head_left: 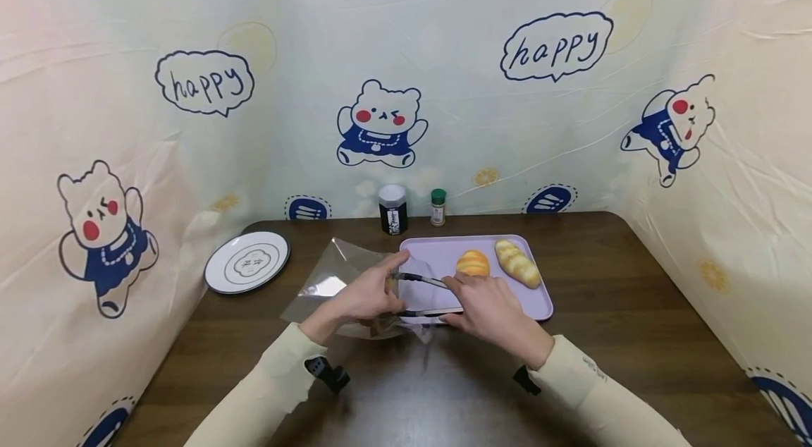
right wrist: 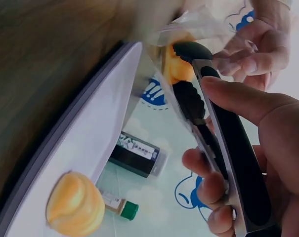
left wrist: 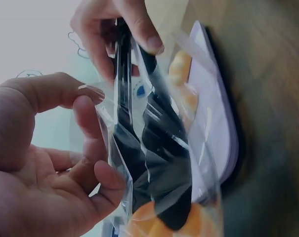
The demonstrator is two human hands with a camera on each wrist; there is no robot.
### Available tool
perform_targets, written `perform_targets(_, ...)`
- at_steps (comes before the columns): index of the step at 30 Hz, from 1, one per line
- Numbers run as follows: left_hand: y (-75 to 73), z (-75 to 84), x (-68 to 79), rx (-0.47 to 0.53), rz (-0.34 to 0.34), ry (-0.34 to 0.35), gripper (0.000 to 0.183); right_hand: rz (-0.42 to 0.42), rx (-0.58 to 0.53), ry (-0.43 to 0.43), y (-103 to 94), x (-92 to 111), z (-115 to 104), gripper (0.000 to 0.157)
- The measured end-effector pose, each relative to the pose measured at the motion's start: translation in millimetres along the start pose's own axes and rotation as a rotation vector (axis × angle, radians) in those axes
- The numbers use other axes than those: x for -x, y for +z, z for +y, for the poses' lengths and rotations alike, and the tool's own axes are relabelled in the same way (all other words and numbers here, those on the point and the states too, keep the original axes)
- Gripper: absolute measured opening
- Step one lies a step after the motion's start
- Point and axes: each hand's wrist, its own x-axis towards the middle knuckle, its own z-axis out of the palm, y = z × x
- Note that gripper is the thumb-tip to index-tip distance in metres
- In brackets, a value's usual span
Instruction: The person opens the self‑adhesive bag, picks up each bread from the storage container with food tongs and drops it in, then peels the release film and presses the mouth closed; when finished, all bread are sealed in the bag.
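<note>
The bag (head_left: 326, 278) is pinched by the left hand (head_left: 368, 292), tongs (right wrist: 240, 158) by the right hand (head_left: 491, 306). One bun (right wrist: 178, 66) is bagged; two buns (head_left: 472, 264) are left on the tray (head_left: 431, 249).

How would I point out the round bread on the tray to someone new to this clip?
On the brown table sits a lilac tray. The round bread lies on it, beyond the right hand. It is more compact and deeper orange than the long pale loaf beside it and, unlike another orange roll, is outside the clear bag.
</note>
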Motion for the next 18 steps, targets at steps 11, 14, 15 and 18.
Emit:
perform_targets(11, -7.2, -8.9, -1.3, 0.112, 0.002, -0.022, 0.092, 0.166, 0.148, -0.185, 5.3, 1.8, 3.7, 0.065)
perform_targets(14, -4.5, -7.1, 0.4, 0.161, -0.034, -0.004, 0.092, 0.161, 0.157, -0.212, 6.5, 0.3, 3.1, 0.065)
perform_targets(15, -3.3, -6.4, 0.8, 0.168, -0.042, 0.003, 0.092, 0.155, 0.157, -0.218, 6.6, -0.3, 2.6, 0.065)
perform_targets(18, 0.4, -4.8, 1.1, 0.185, -0.048, 0.01, 0.093, 0.134, 0.134, -0.21, 6.7, -1.2, 0.9, 0.064)
